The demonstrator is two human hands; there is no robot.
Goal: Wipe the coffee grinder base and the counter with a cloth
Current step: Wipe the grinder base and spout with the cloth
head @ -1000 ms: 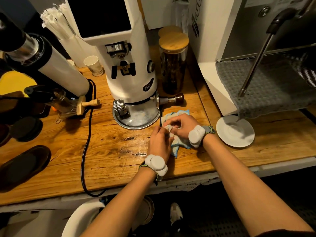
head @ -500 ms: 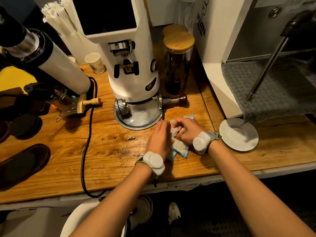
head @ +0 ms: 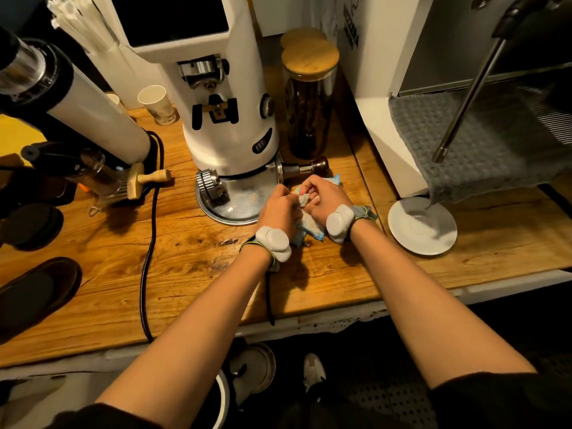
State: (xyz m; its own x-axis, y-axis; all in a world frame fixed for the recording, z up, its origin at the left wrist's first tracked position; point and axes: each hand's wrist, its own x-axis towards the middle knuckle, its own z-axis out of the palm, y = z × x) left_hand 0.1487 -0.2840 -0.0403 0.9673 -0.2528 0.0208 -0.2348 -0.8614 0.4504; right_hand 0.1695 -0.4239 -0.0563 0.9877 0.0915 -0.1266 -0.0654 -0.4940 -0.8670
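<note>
A white coffee grinder stands on the wooden counter, its round metal base dusted with grounds. A light blue cloth lies bunched on the counter just right of the base. My left hand and my right hand both grip the cloth and meet over it, at the base's right rim. Most of the cloth is hidden under the hands.
A tamper lies behind the hands beside a glass jar with a wooden lid. A white saucer sits to the right under the espresso machine's steam wand. A black cable crosses the counter; a brush lies left.
Both hands have moved with the cloth away from me, up to the right rim of the grinder base, and the cloth is more bunched between them.
</note>
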